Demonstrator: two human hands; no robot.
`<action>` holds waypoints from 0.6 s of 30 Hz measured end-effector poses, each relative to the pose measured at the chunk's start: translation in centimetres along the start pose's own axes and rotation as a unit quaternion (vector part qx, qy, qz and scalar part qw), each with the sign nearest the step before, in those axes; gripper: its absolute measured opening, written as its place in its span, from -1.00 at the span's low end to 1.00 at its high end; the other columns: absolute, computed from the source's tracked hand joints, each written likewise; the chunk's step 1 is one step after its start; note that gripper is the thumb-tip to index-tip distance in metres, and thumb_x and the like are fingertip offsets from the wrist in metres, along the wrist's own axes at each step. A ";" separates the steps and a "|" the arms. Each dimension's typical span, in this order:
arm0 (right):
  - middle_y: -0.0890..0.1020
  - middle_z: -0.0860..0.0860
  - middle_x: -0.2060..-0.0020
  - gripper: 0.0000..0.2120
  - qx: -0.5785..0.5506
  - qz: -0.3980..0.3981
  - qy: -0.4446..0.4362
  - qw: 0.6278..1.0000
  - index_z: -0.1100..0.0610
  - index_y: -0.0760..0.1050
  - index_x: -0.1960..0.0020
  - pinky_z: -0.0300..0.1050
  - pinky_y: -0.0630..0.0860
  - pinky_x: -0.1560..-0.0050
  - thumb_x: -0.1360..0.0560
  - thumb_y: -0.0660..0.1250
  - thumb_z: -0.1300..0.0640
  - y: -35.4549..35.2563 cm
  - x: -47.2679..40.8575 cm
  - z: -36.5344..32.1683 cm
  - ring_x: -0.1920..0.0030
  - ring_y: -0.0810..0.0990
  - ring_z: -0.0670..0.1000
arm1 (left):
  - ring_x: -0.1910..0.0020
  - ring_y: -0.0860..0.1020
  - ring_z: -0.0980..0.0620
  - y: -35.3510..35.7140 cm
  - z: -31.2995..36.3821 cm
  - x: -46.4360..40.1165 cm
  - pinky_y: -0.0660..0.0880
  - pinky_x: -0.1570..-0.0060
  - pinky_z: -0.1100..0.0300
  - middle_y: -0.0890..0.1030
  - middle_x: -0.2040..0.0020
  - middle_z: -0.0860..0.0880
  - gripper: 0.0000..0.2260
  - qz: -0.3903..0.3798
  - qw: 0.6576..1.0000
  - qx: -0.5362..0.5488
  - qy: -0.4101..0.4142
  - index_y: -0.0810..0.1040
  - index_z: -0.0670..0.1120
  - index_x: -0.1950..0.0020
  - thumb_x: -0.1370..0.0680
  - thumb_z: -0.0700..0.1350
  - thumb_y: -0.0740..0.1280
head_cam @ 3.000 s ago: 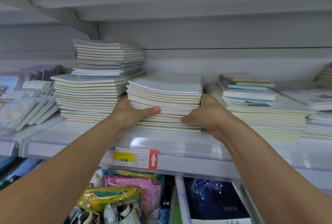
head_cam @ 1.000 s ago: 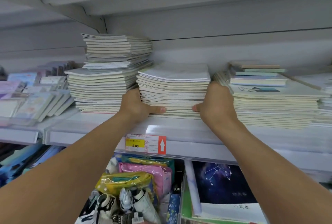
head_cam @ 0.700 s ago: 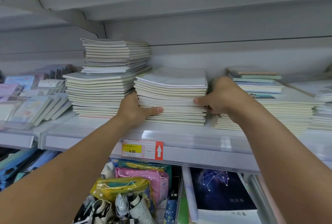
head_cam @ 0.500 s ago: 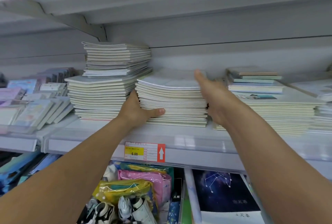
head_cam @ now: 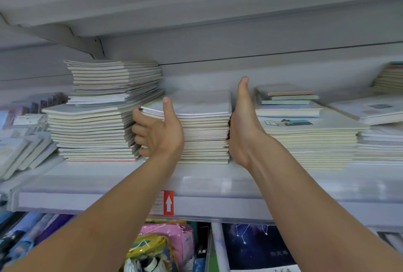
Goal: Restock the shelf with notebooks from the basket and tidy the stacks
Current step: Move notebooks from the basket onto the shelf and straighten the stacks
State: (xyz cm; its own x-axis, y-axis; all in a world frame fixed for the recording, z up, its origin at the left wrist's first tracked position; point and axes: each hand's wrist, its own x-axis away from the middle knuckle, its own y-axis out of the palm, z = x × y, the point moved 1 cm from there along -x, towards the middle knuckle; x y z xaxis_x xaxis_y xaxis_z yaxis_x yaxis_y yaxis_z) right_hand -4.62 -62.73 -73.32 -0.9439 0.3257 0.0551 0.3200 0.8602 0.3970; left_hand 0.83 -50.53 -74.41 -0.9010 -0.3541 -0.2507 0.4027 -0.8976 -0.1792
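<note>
Left hand (head_cam: 160, 132): sitting at the left front corner of the middle stack (head_cam: 205, 138), its fingers curling round the stack's left edge and its thumb pointing up against the front face; it is gripping the stack.
Right hand (head_cam: 242, 127): lying flat and straight-fingered along the stack's right side, pressing it, curling round nothing.
Stack: resting on the shelf (head_cam: 209, 180), between the tall pile (head_cam: 104, 114) on the left and the wide pile (head_cam: 305, 136) on the right, close to both.
Handling: thin soft-cover notebooks are probably light singly but heavy together; covers are likely sliding over each other, so layers will shear and sag unless squeezed from both sides or supported from below.
Best hold: opposite side edges, low down, palms flat.
Change: half a second ago the left thumb was lying low across the front; now it is pointing upward with the fingers higher on the side. The right hand is standing more upright against the edge.
</note>
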 end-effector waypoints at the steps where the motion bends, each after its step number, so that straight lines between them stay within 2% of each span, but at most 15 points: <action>1: 0.28 -0.09 -0.54 0.39 -0.008 0.002 -0.011 1.000 -0.27 0.24 -0.50 0.34 0.03 -0.50 0.28 0.13 -0.77 -0.1 0.1 0.3 -0.52 0.26 0.06 | -0.47 0.14 -0.14 -0.2 0.0 -0.1 0.07 -0.41 -0.15 0.13 -0.51 -0.14 -0.33 -0.003 1.000 0.000 -0.006 -0.02 0.05 -0.55 -0.55 0.36 0.03; 3: 0.24 -0.10 -0.55 0.27 -0.007 0.017 -0.043 0.999 -0.26 0.19 -0.53 0.28 0.05 -0.52 0.10 0.08 -0.78 0.7 1.6 0.3 -0.54 0.22 0.04 | -0.48 0.14 -0.14 -0.5 0.2 -0.1 0.05 -0.40 -0.13 0.13 -0.52 -0.14 -0.36 -0.008 1.000 0.005 -0.013 -0.01 0.06 -0.54 -0.56 0.35 0.01; 6: 0.13 -0.16 -0.56 -0.13 0.038 0.075 -0.115 0.990 -0.17 0.04 -0.59 0.07 0.02 -0.56 -0.40 -0.06 -0.58 1.7 3.1 0.4 -0.57 0.07 -0.04 | -0.47 0.18 -0.16 -0.6 0.5 0.2 0.06 -0.41 -0.10 0.15 -0.52 -0.15 -0.36 0.000 0.999 0.016 -0.037 0.04 0.08 -0.52 -0.55 0.39 -0.02; 8: 0.09 -0.17 -0.58 -0.23 0.096 0.120 -0.159 0.975 -0.13 0.00 -0.60 0.02 -0.01 -0.54 -0.50 -0.16 -0.49 1.7 3.0 0.7 -0.58 0.04 -0.04 | -0.45 0.22 -0.18 -0.5 0.4 0.1 0.08 -0.40 -0.10 0.18 -0.51 -0.16 -0.36 0.016 0.997 0.030 -0.066 0.08 0.07 -0.51 -0.54 0.40 -0.05; 10: 0.09 -0.15 -0.58 -0.26 0.077 0.136 -0.164 0.974 -0.14 0.00 -0.60 0.05 -0.01 -0.54 -0.52 -0.19 -0.46 1.6 2.7 0.5 -0.58 0.05 -0.01 | -0.44 0.23 -0.19 -0.3 0.2 0.1 0.10 -0.40 -0.10 0.21 -0.50 -0.17 -0.35 0.028 0.996 0.034 -0.077 0.10 0.03 -0.50 -0.54 0.40 -0.08; 12: 0.08 -0.12 -0.58 -0.22 -0.052 0.125 -0.107 0.985 -0.14 0.01 -0.60 0.10 0.02 -0.56 -0.50 -0.13 -0.50 1.3 1.8 0.0 -0.58 0.08 0.03 | -0.44 0.23 -0.18 -0.1 0.2 -0.1 0.09 -0.41 -0.09 0.22 -0.50 -0.16 -0.34 0.039 0.995 0.039 -0.082 0.12 0.02 -0.51 -0.55 0.40 -0.11; 15: 0.27 -0.02 -0.54 0.13 -0.172 0.131 -0.034 0.976 -0.14 0.18 -0.56 0.26 0.17 -0.49 -0.11 -0.01 -0.68 0.7 -0.5 -0.1 -0.50 0.29 0.15 | -0.47 0.19 -0.15 0.2 0.6 0.0 0.04 -0.42 -0.08 0.20 -0.52 -0.14 -0.33 0.049 0.992 0.060 -0.097 0.12 0.00 -0.52 -0.56 0.39 -0.11; 16: 0.34 -0.01 -0.50 0.20 -0.181 0.122 -0.028 0.975 -0.13 0.23 -0.54 0.28 0.18 -0.47 0.00 0.02 -0.69 0.5 -1.2 -0.1 -0.46 0.34 0.16 | -0.48 0.17 -0.14 0.2 0.7 0.0 0.02 -0.43 -0.07 0.18 -0.53 -0.13 -0.32 0.046 0.992 0.065 -0.100 0.11 -0.01 -0.53 -0.55 0.40 -0.10; 18: 0.47 0.00 -0.40 0.22 -0.177 0.109 -0.031 0.978 -0.13 0.33 -0.48 0.28 0.24 -0.44 0.08 0.08 -0.69 0.1 -2.1 0.1 -0.39 0.44 0.17 | -0.50 0.12 -0.12 0.1 0.8 -0.3 -0.02 -0.44 -0.07 0.12 -0.55 -0.12 -0.30 0.033 0.991 0.068 -0.106 0.07 -0.02 -0.56 -0.56 0.40 -0.10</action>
State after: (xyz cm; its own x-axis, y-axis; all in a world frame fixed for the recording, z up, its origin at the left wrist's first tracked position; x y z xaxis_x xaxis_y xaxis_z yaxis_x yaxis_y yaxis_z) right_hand -2.63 -63.26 -73.53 -0.8461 0.5187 0.1224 0.4543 0.5820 0.6744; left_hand 0.98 -50.78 -73.60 -0.8928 -0.4477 -0.0489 0.4495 -0.8926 -0.0347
